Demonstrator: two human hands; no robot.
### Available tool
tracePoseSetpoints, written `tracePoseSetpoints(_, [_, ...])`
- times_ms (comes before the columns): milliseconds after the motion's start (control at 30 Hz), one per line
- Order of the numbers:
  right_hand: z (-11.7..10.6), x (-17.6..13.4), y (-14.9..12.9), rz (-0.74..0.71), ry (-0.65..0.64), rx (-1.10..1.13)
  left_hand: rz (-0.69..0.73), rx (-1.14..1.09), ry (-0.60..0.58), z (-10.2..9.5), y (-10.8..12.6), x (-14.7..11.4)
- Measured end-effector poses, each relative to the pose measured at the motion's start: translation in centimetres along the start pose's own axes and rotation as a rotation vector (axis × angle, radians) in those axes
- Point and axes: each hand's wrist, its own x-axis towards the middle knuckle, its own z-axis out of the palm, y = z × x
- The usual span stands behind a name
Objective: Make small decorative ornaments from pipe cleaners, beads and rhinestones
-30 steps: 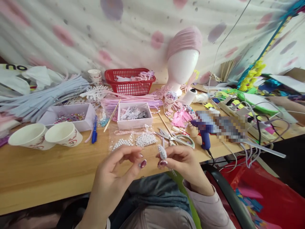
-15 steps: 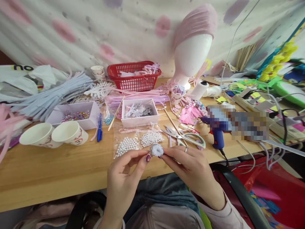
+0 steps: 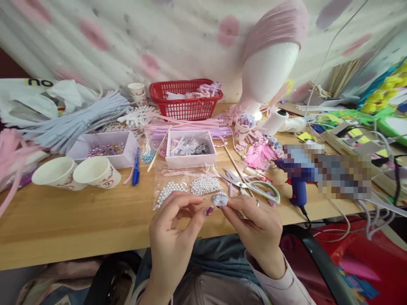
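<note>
Between the thumb and fingers of my right hand (image 3: 259, 224) is a small pale blue fuzzy flower (image 3: 219, 199), tilted, with a silvery edge on its upper side. My left hand (image 3: 173, 231) is just left of it, thumb and fingertips apart, with a small gap to the flower. Nothing shows in that hand. Right behind my hands lie a clear bag of white pearl beads (image 3: 206, 185) and a pair of scissors (image 3: 254, 186) with pale green handles.
A blue glue gun (image 3: 298, 188) stands to the right, its cord running off the table edge. Two paper cups (image 3: 97, 171) and a blue pen (image 3: 136, 171) are left. Farther back are a white box of trimmings (image 3: 190, 160), a red basket (image 3: 184, 111) and a mannequin head (image 3: 270, 72).
My left thumb and fingers have come away from the flower and spread apart. The flower, held by my right hand, has tipped over. The whole view has shifted slightly.
</note>
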Motion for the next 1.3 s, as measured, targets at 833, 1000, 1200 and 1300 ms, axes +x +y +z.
tracePoseSetpoints(833, [-0.2, -0.5, 1.1, -0.238, 0.146, 0.027, 0.498, 0.149, -0.065, 0.2, 1.2, -0.2])
tracePoseSetpoints(1000, [-0.5, 0.0, 1.2, -0.265, 0.154, 0.027, 0.492, 0.135, -0.082, 0.2, 1.1, -0.3])
tracePoseSetpoints(1200, [-0.9, 0.1, 1.2, -0.272, 0.122, -0.008, 0.490, 0.115, -0.096, 0.2, 1.0, -0.3])
tracePoseSetpoints(1300, [-1.1, 0.0, 1.2, -0.273, 0.111, -0.023, 0.510, 0.116, -0.082, 0.3, 0.9, -0.3])
